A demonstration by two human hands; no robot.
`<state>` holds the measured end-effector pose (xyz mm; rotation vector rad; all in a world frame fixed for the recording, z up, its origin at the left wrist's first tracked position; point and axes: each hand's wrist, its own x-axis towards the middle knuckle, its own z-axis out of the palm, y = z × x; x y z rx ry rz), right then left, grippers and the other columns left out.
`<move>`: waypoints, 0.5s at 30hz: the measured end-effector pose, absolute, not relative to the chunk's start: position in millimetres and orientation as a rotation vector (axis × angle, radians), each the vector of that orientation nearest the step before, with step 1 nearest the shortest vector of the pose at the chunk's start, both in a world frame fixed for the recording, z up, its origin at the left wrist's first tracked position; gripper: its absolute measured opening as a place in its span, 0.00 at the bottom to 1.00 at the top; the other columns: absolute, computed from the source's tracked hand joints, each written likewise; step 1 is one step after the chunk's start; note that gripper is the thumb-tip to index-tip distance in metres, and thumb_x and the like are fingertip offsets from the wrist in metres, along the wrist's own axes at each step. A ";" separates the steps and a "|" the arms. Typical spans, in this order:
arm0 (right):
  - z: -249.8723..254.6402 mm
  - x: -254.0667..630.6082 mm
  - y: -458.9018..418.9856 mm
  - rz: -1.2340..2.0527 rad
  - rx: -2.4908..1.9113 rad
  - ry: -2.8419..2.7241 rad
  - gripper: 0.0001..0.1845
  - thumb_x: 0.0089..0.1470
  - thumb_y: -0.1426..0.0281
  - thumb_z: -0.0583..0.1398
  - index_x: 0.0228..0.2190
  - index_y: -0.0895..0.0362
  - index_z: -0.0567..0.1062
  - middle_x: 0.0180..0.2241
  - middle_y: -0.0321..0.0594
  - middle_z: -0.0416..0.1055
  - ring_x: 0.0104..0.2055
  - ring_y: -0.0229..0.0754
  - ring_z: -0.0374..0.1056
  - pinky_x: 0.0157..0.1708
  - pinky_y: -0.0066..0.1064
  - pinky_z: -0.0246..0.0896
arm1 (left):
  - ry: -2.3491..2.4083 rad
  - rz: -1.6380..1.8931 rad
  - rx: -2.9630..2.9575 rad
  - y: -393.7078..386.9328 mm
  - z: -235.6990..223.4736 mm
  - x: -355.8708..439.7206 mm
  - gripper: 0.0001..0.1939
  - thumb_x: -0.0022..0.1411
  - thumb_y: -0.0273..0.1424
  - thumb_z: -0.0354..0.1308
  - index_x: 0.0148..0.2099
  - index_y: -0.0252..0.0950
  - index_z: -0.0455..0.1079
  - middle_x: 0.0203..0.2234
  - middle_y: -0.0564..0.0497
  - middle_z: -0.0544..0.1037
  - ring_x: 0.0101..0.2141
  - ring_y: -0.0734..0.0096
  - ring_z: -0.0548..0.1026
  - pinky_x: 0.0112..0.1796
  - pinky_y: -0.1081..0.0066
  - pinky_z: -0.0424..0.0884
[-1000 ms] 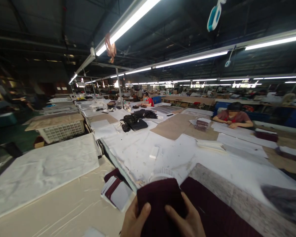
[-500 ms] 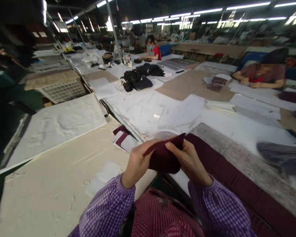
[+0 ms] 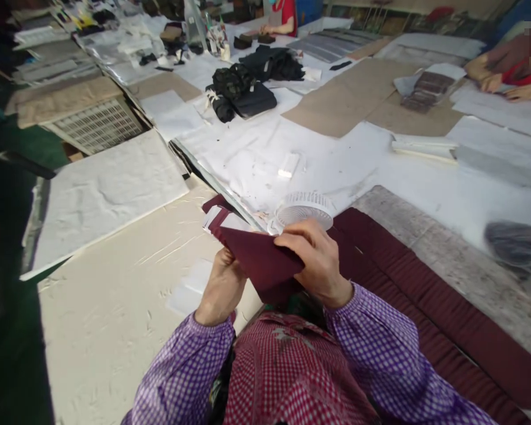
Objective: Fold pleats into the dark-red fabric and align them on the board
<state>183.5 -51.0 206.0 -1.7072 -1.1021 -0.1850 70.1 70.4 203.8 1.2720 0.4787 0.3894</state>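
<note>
A folded piece of maroon fabric (image 3: 263, 262) is held up in front of my body. My left hand (image 3: 225, 283) grips its left side from below, with some fingers hidden behind the cloth. My right hand (image 3: 316, 257) pinches its right upper edge between thumb and fingers. Just beyond the cloth lies a small white fan (image 3: 307, 209). To my right, long rows of maroon fabric pieces (image 3: 407, 283) lie closely overlapped on the table. Left of the fan, a white packet with maroon strips (image 3: 223, 218) rests at the table's edge.
A cream-covered surface (image 3: 106, 307) spreads at my left. Dark folded garments (image 3: 243, 94) lie farther off on the white-covered table (image 3: 248, 153). A plastic crate (image 3: 97, 124) stands at the far left. Co-workers sit at the far side and at the right, one with hands (image 3: 508, 88) on the table.
My view has tipped downward. The maroon piece has turned and now spreads flatter toward the left, with my left hand lower under it and my right hand on its upper right edge.
</note>
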 end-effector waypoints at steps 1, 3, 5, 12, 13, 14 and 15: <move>204.6 183.9 -50.3 -0.061 -1.679 -1.000 0.03 0.55 0.72 0.59 0.32 0.54 0.74 0.30 0.38 0.74 0.34 0.41 0.69 0.33 0.34 0.66 | 0.455 0.424 1.395 71.1 202.8 68.5 0.13 0.58 0.38 0.61 0.44 0.41 0.77 0.40 0.50 0.82 0.43 0.61 0.78 0.50 0.61 0.72; 202.9 185.8 -49.7 0.329 -1.588 -0.750 0.05 0.54 0.66 0.60 0.32 0.56 0.73 0.28 0.37 0.73 0.32 0.42 0.70 0.31 0.34 0.68 | 0.375 0.485 1.645 71.9 200.5 67.0 0.13 0.59 0.33 0.60 0.47 0.42 0.77 0.48 0.51 0.79 0.51 0.62 0.73 0.58 0.60 0.63; 202.6 188.6 -50.3 0.487 -1.562 -0.668 0.08 0.53 0.64 0.62 0.32 0.56 0.73 0.28 0.36 0.73 0.31 0.41 0.70 0.31 0.34 0.68 | 0.361 0.504 1.716 71.6 198.1 68.1 0.15 0.61 0.33 0.58 0.51 0.41 0.74 0.51 0.49 0.76 0.53 0.62 0.72 0.59 0.59 0.62; 202.6 196.8 -50.1 0.411 -1.609 -0.703 0.05 0.52 0.67 0.63 0.31 0.55 0.75 0.29 0.36 0.74 0.30 0.41 0.70 0.31 0.35 0.68 | 0.334 0.461 1.658 73.4 199.6 81.6 0.13 0.62 0.35 0.57 0.48 0.39 0.75 0.44 0.49 0.80 0.44 0.64 0.76 0.50 0.65 0.70; 202.0 196.8 -49.4 0.457 -1.611 -0.661 0.06 0.52 0.66 0.63 0.32 0.55 0.75 0.29 0.36 0.75 0.29 0.41 0.70 0.30 0.35 0.69 | 0.308 0.497 1.690 74.5 201.0 83.2 0.14 0.62 0.34 0.57 0.49 0.40 0.75 0.46 0.50 0.79 0.46 0.64 0.75 0.52 0.66 0.68; 201.6 196.4 -48.8 0.422 -1.642 -0.684 0.06 0.52 0.65 0.63 0.32 0.54 0.76 0.29 0.36 0.75 0.30 0.41 0.71 0.31 0.35 0.69 | 0.307 0.515 1.669 75.6 202.3 84.4 0.14 0.62 0.34 0.57 0.49 0.39 0.75 0.46 0.50 0.79 0.46 0.64 0.75 0.52 0.66 0.69; 201.2 195.8 -48.1 0.310 -1.693 -0.757 0.05 0.50 0.67 0.65 0.31 0.54 0.76 0.30 0.37 0.75 0.32 0.42 0.71 0.33 0.36 0.69 | 0.329 0.514 1.609 76.7 203.4 85.3 0.14 0.63 0.35 0.55 0.48 0.38 0.75 0.44 0.49 0.80 0.44 0.64 0.76 0.49 0.65 0.70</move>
